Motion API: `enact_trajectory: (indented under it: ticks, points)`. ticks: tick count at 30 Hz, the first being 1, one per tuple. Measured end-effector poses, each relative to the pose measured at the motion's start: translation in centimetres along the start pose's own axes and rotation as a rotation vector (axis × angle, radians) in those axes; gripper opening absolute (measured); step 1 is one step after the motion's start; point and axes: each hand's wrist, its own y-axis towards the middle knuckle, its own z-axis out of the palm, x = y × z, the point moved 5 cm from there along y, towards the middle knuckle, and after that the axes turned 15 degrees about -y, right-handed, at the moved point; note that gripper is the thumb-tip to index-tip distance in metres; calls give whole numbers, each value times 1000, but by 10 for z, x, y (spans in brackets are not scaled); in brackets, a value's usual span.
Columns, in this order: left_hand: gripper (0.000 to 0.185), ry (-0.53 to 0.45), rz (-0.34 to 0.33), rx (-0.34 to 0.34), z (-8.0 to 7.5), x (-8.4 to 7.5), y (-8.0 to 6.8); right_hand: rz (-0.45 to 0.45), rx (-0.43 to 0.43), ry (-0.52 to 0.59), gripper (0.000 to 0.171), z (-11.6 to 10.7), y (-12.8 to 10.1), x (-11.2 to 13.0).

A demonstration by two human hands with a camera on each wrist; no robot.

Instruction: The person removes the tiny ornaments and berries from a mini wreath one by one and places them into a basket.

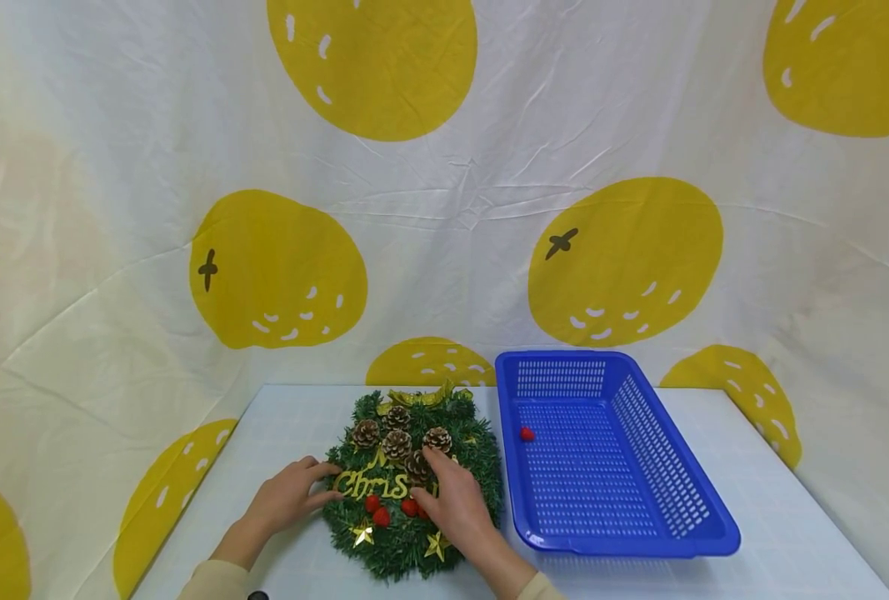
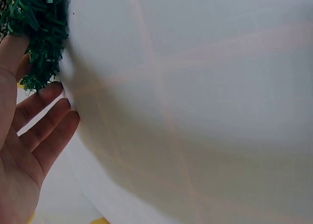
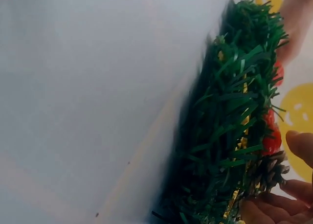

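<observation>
A green tinsel wreath (image 1: 384, 558) lies on the table, bearing several pine cones (image 1: 397, 444), red berries (image 1: 381, 517), gold stars (image 1: 437, 546) and gold "Chris…" lettering (image 1: 369, 485). My right hand (image 1: 459, 504) reaches over its right side and holds a pine cone (image 1: 417, 467) between thumb and fingers, just above the berries. In the right wrist view that pine cone (image 3: 269, 172) sits at the fingertips. My left hand (image 1: 282, 496) touches the wreath's left edge with thumb and index finger; in the left wrist view its other fingers are extended and spread. The right hand covers part of the lettering.
A blue plastic basket (image 1: 699, 546) stands close to the wreath's right side, with one red berry (image 1: 526, 434) inside. The white table (image 1: 777, 533) meets a curtain (image 1: 444, 275) printed with yellow fruit at the back. A small dark round object (image 1: 258, 595) shows at the bottom edge.
</observation>
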Motion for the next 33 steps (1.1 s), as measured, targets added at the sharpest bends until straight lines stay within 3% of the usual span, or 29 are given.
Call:
enact_trajectory:
  ticks: [17,33]
  points:
    - [45,4,8,3,-2,-3,0,9,16,9,61,6,5,0]
    - [46,10,4,1,0,-1,1,35,-73,-27,51,8,7,3]
